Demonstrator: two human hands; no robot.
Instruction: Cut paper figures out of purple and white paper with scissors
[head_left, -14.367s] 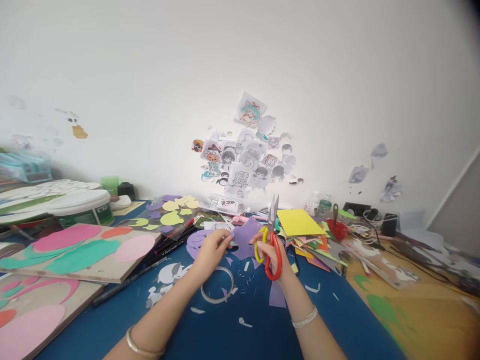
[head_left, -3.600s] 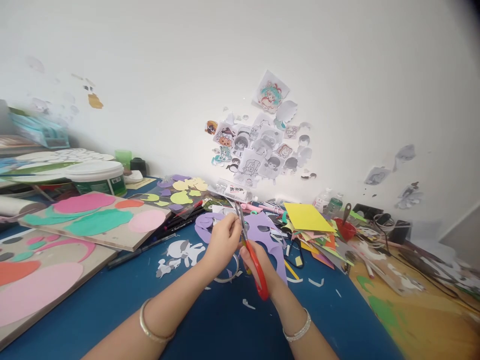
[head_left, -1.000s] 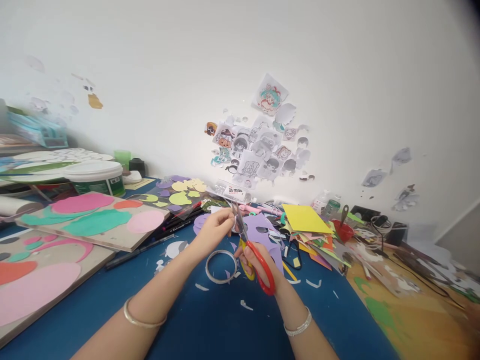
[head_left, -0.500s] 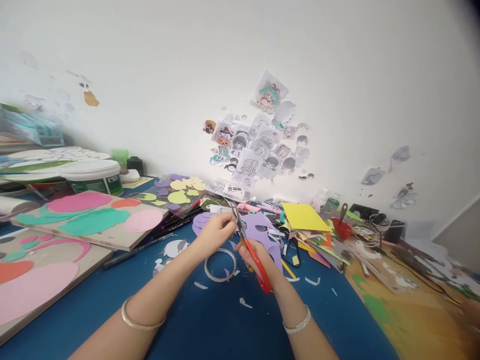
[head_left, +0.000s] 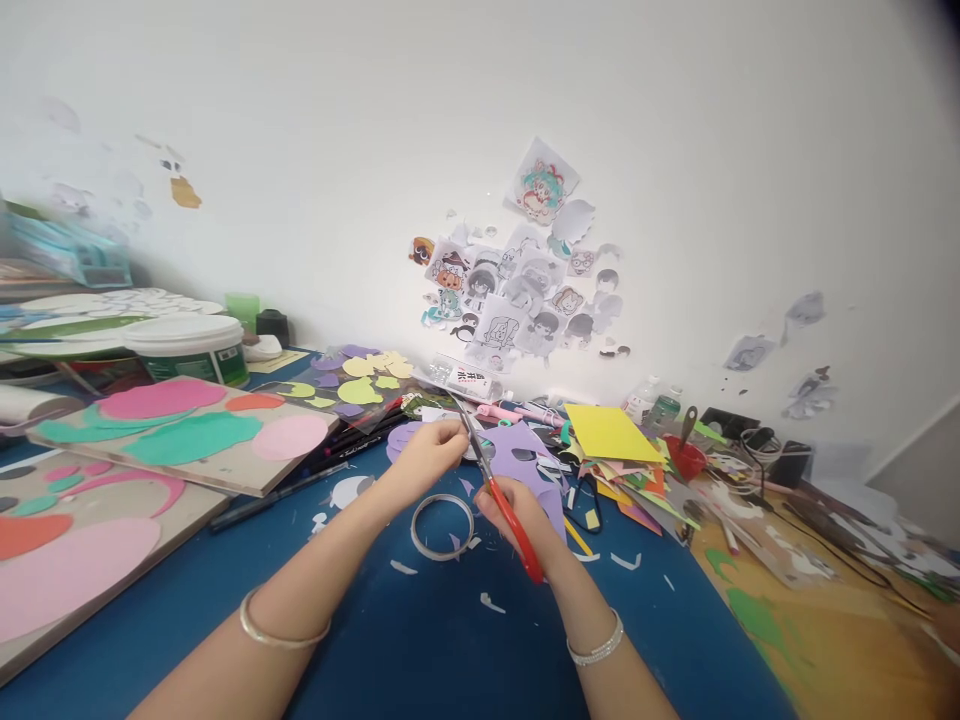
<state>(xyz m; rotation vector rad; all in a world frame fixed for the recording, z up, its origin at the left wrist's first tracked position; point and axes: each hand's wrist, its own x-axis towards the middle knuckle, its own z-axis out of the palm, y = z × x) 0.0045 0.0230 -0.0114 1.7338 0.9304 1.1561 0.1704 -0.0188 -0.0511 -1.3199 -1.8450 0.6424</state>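
Note:
My right hand (head_left: 517,510) is wrapped round the red handles of a pair of scissors (head_left: 516,525), whose blades point up and away to the left. Close beside the blades, my left hand (head_left: 435,450) has its fingers pinched together; what they hold, if anything, is too small to make out. Below and between the hands, a roll of tape (head_left: 415,540) lies flat on the blue table. Purple paper (head_left: 517,455) with cut edges lies behind the scissors, and small white scraps (head_left: 492,602) are scattered in front.
Boards (head_left: 255,475) with pink, teal and orange paper shapes stand on the left, near a white-lidded tub (head_left: 184,350). On the right is a stack of coloured paper (head_left: 615,435) with a yellow sheet on top. Paper drawings (head_left: 501,328) cover part of the wall behind.
The scissors' blades look closer together than before. My left hand has shifted very slightly to the left, staying pinched near them.

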